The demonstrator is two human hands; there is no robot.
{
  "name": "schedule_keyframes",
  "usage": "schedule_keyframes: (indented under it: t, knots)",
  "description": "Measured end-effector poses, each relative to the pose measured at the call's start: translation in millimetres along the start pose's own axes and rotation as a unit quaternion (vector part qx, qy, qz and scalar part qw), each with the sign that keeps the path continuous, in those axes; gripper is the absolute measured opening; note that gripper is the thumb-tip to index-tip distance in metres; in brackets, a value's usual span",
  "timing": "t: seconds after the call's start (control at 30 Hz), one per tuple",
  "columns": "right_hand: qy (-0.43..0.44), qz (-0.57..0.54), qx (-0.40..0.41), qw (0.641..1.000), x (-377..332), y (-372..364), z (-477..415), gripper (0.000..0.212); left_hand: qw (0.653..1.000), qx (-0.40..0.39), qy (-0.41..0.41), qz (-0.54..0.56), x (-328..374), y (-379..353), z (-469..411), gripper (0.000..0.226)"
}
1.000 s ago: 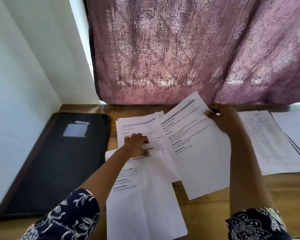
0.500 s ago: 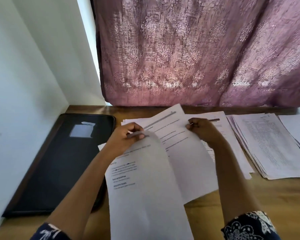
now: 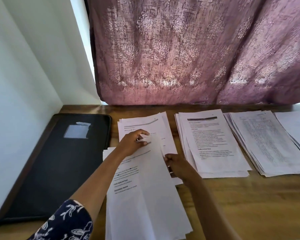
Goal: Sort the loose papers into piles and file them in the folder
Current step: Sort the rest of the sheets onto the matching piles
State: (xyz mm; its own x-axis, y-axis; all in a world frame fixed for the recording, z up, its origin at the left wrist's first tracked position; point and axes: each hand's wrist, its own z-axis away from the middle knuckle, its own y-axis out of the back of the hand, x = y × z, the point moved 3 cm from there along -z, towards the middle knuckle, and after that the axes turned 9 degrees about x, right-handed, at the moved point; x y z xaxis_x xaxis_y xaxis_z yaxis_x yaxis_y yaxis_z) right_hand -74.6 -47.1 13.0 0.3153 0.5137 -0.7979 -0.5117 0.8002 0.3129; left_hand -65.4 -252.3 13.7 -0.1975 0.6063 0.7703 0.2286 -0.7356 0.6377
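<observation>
Top sheet [image 3: 151, 184] being held two-handed.
Left hand [image 3: 134, 142] is pinching its 12 o'clock edge, right hand [image 3: 177, 166] its 3 o'clock edge; folder [image 3: 59, 161] lying at 9 o'clock.

The tabletop [image 3: 249, 196] is brown wood with visible grain and a soft sheen. The papers [image 3: 215, 144] are thin white matt sheets, some creased. At left, the folder [image 3: 50, 170] looks like black matt leatherette. Across the top, the curtain [image 3: 180, 49] is mauve woven cloth with a shiny damask pattern.
</observation>
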Motion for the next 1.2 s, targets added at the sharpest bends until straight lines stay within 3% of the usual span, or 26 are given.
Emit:
schedule_keyframes:
  t: [0.1, 0.17, 0.23, 0.37, 0.53, 0.67, 0.83, 0.97, 1.1, 1.2]
  knots:
    - [0.065, 0.125, 0.092, 0.986, -12, 12, -6, 0.017, 0.994, -0.007, -0.015, -0.107, -12, -9, -4, 0.03]
    - [0.146, 0.214, 0.183, 0.948, -27, 25, -17, 0.017, 0.975, 0.042, -0.018, -0.217, -14, -12, -7, 0.033]
    - [0.232, 0.215, 0.215, 0.924, -45, 30, -34, 0.018, 0.964, 0.116, -0.032, -0.237, -8, -13, -16, 0.035]
    - [0.376, 0.274, 0.149, 0.873, -79, 18, -86, 0.025, 0.964, 0.163, -0.021, -0.209, -1, -30, -52, 0.038]
    - [0.336, 0.404, 0.101, 0.845, -65, 9, -152, 0.058, 0.952, 0.198, -0.009, -0.233, -20, -51, -70, 0.029]
    - [0.353, 0.449, 0.123, 0.811, -46, 5, -160, 0.063, 0.949, 0.233, -0.04, -0.209, -30, -54, -70, 0.028]
    - [0.449, 0.456, 0.192, 0.744, -51, 0, -144, 0.061, 0.964, 0.225, -0.029, -0.139, -26, -51, -67, 0.059]
    - [0.511, 0.396, 0.192, 0.739, -39, 1, -127, 0.065, 0.973, 0.213, -0.052, -0.074, -26, -52, -66, 0.076]
    - [0.518, 0.306, 0.128, 0.789, -37, 17, -121, 0.064, 0.968, 0.244, -0.024, 0.057, -26, -47, -62, 0.061]
    - [0.576, 0.343, 0.083, 0.737, -41, 17, -124, 0.06, 0.964, 0.244, -0.057, 0.093, -30, -45, -65, 0.059]
